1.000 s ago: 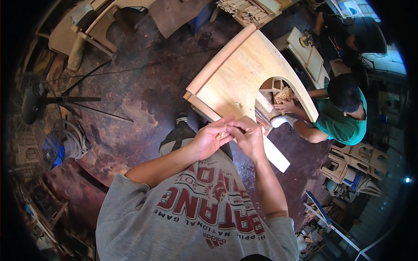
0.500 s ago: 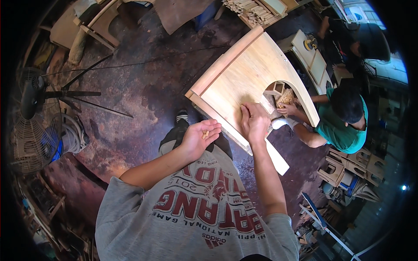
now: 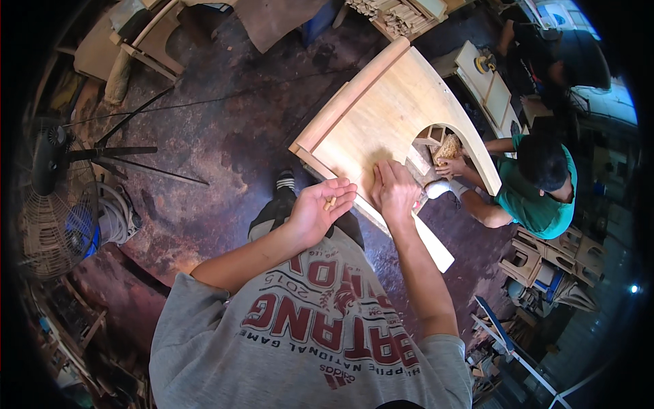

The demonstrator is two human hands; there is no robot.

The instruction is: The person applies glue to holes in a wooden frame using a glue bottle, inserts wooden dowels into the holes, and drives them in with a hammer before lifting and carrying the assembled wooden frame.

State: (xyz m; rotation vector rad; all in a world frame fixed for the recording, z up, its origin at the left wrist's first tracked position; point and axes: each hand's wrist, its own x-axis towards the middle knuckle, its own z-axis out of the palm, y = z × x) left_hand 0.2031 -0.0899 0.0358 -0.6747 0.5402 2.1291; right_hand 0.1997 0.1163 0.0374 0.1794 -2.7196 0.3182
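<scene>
A large pale wooden panel (image 3: pixel 381 112) with a curved cut-out and a rounded rail along its far-left edge lies in front of me. My left hand (image 3: pixel 317 213) is turned palm up beside the panel's near-left edge. Small wooden dowels (image 3: pixel 330 203) rest in its curled fingers. Over the panel's near part, my right hand (image 3: pixel 396 194) is closed, its thumb and fingers pinched together close to the surface. Whatever it may hold is hidden by the fingers.
At right, a person in a green shirt (image 3: pixel 545 198) reaches to the cut-out. Another person in dark clothes (image 3: pixel 538 65) is beyond, near boards with a yellow sander (image 3: pixel 485 64). A floor fan (image 3: pixel 51 198) stands left. Wooden strips (image 3: pixel 402 17) are stacked at the back.
My left hand has moved slightly right and up, closer to the right hand. My right hand has shifted a little left on the panel, still pinched.
</scene>
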